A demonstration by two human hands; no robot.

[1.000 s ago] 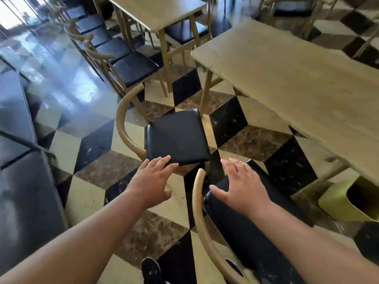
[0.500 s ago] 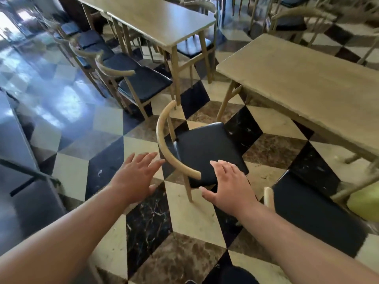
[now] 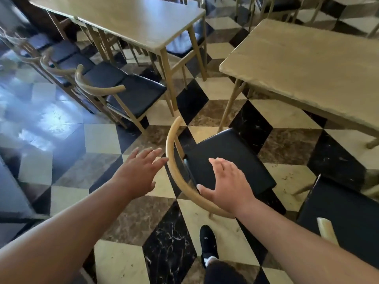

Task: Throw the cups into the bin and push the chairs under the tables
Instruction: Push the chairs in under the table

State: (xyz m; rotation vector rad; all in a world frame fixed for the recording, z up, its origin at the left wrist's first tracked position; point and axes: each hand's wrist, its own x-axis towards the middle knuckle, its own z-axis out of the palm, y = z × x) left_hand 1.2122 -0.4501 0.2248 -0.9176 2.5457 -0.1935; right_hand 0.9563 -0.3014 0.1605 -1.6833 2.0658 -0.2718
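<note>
A wooden chair (image 3: 229, 160) with a black seat and a curved backrest stands pulled out from the wooden table (image 3: 303, 64) at the right. My left hand (image 3: 139, 171) hovers open just left of the backrest, its fingertips close to the rail. My right hand (image 3: 227, 185) is spread open over the backrest's near curve and the seat's rear edge; whether it touches the rail I cannot tell. No cups or bin are in view.
A second black-seated chair (image 3: 346, 214) stands at the lower right. Another table (image 3: 131, 19) with a row of chairs (image 3: 131, 93) along its left side is at the back left. My shoe (image 3: 208, 242) is on the checkered floor behind the chair.
I have stepped forward and the view swung right. Both hands have come up to the chair's backrest; the right hand now lies over the rail and the left has reached its side.
</note>
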